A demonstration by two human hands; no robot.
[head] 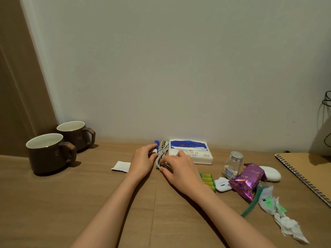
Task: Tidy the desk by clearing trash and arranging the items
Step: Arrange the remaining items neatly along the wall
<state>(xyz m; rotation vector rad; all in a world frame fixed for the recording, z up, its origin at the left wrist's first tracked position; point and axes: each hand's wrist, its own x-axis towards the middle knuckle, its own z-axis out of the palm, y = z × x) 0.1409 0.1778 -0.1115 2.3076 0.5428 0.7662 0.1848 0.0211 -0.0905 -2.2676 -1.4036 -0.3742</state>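
Against the wall at the desk's middle lies a coiled grey cable [161, 152], between a blue-and-white tube [156, 146] and a white tissue pack with a blue top [189, 151]. My left hand [143, 161] rests on the desk with its fingertips on the tube. My right hand [176, 165] lies over the cable's near end, fingers touching it. Crumpled white paper and wrappers [284, 219] and a purple foil packet [248, 179] lie at the right.
Two brown mugs [48, 153] stand at the back left. A white paper slip [121, 166] lies left of my hands. A small glass jar [232, 164], green batteries [208, 179], white plastic items [272, 173] and a spiral notebook [308, 169] fill the right side.
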